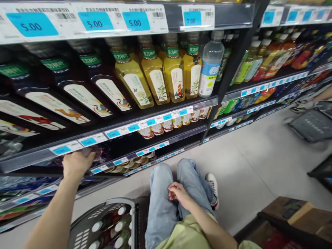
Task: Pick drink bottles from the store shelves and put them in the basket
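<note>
My left hand [77, 163] reaches into the lower shelf on the left, under the price rail. Its fingers close round a rounded, purple-edged container [96, 152], mostly hidden by the hand and the shelf edge, so its kind is unclear. My right hand [178, 191] rests on my jeans between the knees, fingers curled in with nothing seen in them. Beside my legs on the floor stands a grey shopping basket [103, 204] holding several white-capped bottles [118, 226].
Dark tea bottles [109, 90], yellow tea bottles [157, 79] and a clear blue-labelled bottle [211, 65] line the shelf above. Small labelled containers [168, 125] stand below. Cardboard boxes [287, 209] are at the lower right; another grey basket [311, 121] is further back on the floor [241, 155].
</note>
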`<state>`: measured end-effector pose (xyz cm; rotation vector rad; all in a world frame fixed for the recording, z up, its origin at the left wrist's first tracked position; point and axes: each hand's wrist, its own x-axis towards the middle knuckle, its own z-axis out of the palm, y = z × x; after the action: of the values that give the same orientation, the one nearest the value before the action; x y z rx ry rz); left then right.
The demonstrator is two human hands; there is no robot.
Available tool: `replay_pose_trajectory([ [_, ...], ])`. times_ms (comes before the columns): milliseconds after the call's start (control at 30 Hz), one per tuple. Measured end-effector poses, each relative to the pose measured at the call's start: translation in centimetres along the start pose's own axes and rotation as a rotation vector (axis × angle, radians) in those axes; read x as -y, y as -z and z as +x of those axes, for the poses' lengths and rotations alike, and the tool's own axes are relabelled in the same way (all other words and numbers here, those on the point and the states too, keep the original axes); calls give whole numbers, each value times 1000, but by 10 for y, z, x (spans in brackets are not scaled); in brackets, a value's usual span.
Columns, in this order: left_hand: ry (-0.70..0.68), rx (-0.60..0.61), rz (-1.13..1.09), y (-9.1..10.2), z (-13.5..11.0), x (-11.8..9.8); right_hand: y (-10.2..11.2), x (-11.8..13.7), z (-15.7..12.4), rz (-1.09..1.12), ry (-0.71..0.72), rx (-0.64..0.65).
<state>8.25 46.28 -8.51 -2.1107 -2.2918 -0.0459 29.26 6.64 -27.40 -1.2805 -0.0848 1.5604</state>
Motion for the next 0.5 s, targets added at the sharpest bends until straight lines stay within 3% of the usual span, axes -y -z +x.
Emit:
replay_pose_trajectory([
  [100, -191, 54, 103, 9, -15, -7, 1, 1, 0, -20, 9, 3],
  [200, -288, 34, 58, 15, -40, -11, 0, 2, 2, -47, 7, -1],
  [400, -415, -130, -190, 19, -103, -26, -5, 6, 1, -101, 27, 2],
  [500, -523, -171, -360, 34, -133, -43, -7, 4, -1, -137, 36, 13],
])
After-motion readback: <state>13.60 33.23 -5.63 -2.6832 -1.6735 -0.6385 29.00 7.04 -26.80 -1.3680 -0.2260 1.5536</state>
